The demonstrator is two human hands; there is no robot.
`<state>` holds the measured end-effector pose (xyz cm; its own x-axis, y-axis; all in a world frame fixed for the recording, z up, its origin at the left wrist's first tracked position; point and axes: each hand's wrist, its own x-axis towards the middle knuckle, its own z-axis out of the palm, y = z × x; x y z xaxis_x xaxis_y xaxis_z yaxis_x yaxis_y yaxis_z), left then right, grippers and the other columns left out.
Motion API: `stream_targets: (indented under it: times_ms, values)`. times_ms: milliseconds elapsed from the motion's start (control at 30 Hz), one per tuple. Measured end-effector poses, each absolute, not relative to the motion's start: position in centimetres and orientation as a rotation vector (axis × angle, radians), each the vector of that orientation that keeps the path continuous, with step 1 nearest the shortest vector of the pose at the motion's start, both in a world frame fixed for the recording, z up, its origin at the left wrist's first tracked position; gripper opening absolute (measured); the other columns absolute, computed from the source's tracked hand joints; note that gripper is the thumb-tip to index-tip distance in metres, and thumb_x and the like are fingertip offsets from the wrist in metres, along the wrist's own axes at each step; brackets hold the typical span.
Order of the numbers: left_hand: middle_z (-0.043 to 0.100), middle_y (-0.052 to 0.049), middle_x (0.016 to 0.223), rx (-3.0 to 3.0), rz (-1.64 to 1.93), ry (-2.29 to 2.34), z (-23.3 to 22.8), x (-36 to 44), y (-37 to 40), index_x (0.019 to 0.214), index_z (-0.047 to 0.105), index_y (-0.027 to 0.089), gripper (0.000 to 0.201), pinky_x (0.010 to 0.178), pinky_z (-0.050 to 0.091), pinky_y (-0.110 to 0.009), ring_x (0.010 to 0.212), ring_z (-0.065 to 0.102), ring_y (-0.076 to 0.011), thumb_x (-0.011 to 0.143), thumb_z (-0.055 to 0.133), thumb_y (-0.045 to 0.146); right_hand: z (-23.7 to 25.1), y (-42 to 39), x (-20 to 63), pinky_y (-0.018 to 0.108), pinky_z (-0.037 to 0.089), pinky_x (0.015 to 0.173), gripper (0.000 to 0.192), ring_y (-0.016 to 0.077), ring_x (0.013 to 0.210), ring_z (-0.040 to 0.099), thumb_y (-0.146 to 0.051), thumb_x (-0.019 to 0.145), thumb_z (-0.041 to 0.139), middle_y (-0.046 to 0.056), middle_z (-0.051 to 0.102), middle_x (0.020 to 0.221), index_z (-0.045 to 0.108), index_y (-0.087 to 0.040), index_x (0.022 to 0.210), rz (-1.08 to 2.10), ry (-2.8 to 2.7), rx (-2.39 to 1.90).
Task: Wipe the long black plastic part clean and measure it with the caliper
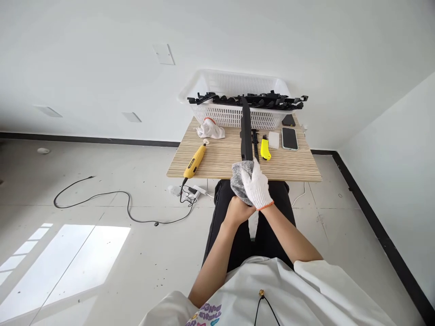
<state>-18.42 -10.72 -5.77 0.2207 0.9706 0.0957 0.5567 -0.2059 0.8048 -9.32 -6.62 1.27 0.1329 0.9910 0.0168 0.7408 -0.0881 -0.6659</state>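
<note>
The long black strip point(246, 133) lies lengthwise away from the body, its near end clasped by the gloved right hand point(257, 185) and cloth-wrapped left hand point(238, 209).

Wood-grain surface point(224, 158). On it: white basket point(234, 97), glove point(210, 129), yellow rotary tool point(195, 161), black strip point(246, 131), yellow cutter point(265, 149), phone point(289, 138).
</note>
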Motion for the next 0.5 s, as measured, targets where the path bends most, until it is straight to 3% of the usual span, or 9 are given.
stream_targets:
  times_ms: [167,267,333,400,500]
  values:
    - [0.063,-0.007,0.060,1.811,0.708,1.627,-5.0,-17.3,-10.5,0.064,0.052,0.021,0.029,0.052,0.034,-0.028,0.061,0.066,-0.0251,0.080,0.063,0.042,3.0,-3.1,-8.3,0.046,0.051,0.092,0.054,0.0347,0.110,0.067,-0.060,0.094,0.045,0.017,0.073,0.109,0.064,-0.017,0.121,0.560,-1.588,-2.000]
    - [0.068,-0.010,0.068,1.782,0.622,1.731,-4.4,-16.8,-10.3,0.083,0.059,0.018,0.027,0.052,0.037,-0.029,0.065,0.069,-0.0278,0.082,0.062,0.045,3.1,-1.2,-8.2,0.048,0.051,0.089,0.063,0.0365,0.103,0.068,-0.068,0.093,0.038,0.021,0.072,0.097,0.070,-0.014,0.103,0.464,-1.592,-2.067]
    - [0.069,-0.011,0.071,1.777,0.615,1.737,-4.1,-16.7,-10.3,0.086,0.061,0.017,0.027,0.053,0.039,-0.030,0.068,0.070,-0.0290,0.082,0.062,0.044,2.8,-0.7,-7.9,0.048,0.050,0.088,0.066,0.0365,0.100,0.068,-0.070,0.093,0.037,0.022,0.072,0.094,0.071,-0.014,0.096,0.458,-1.610,-2.037]
    - [0.069,-0.011,0.070,1.752,0.641,1.740,-4.1,-16.8,-10.4,0.081,0.061,0.018,0.025,0.054,0.042,-0.031,0.070,0.070,-0.0294,0.080,0.064,0.043,2.4,-0.8,-7.2,0.047,0.051,0.087,0.062,0.0344,0.097,0.068,-0.069,0.092,0.040,0.018,0.072,0.091,0.071,-0.016,0.090,0.587,-1.609,-1.913]
    - [0.066,-0.007,0.061,1.692,0.712,1.596,-4.6,-17.4,-10.4,0.069,0.059,0.020,0.025,0.057,0.048,-0.032,0.065,0.070,-0.0269,0.082,0.063,0.041,1.9,-2.0,-6.0,0.040,0.053,0.084,0.045,0.0282,0.092,0.070,-0.059,0.090,0.052,0.010,0.073,0.088,0.071,-0.018,0.088,1.018,-1.494,-1.605]
